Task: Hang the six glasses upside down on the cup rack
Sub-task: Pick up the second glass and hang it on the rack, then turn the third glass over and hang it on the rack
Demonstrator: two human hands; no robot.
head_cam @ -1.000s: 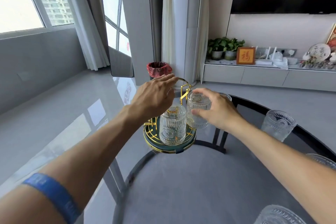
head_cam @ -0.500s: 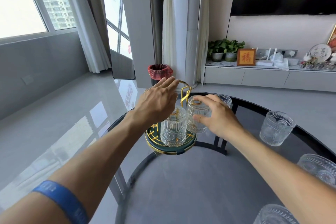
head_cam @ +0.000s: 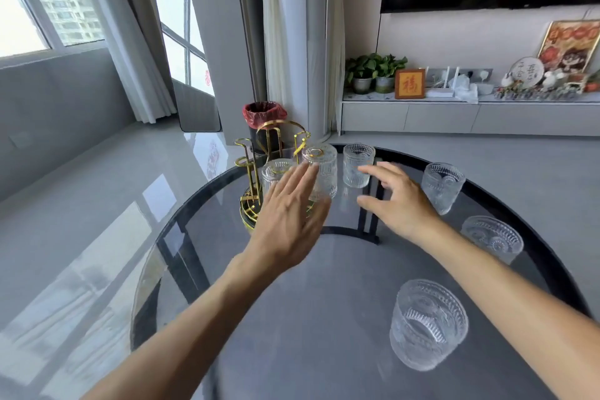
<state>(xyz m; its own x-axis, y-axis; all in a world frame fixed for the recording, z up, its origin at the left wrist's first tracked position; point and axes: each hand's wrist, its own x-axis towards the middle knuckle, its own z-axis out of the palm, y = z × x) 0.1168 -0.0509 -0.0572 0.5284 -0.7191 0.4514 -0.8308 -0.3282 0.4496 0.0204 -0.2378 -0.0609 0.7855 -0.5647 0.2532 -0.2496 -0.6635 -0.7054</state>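
From the head camera, a gold cup rack (head_cam: 259,182) stood at the far left edge of a round glass table (head_cam: 324,302). Two glasses hung upside down on it: one (head_cam: 321,172) on the right side of the rack, another (head_cam: 276,172) just left of it and lower. The left hand (head_cam: 289,214) was spread flat with fingers extended, holding nothing, in front of those two glasses; whether it touched them could not be told. The right hand (head_cam: 396,201) was also empty, fingers loosely curled and apart, just beside an upright glass (head_cam: 358,165) at the table's far edge. Three more glasses stood upright along the right edge: one (head_cam: 443,187) farther back, one (head_cam: 493,239) midway, and one (head_cam: 428,325) nearest the camera.
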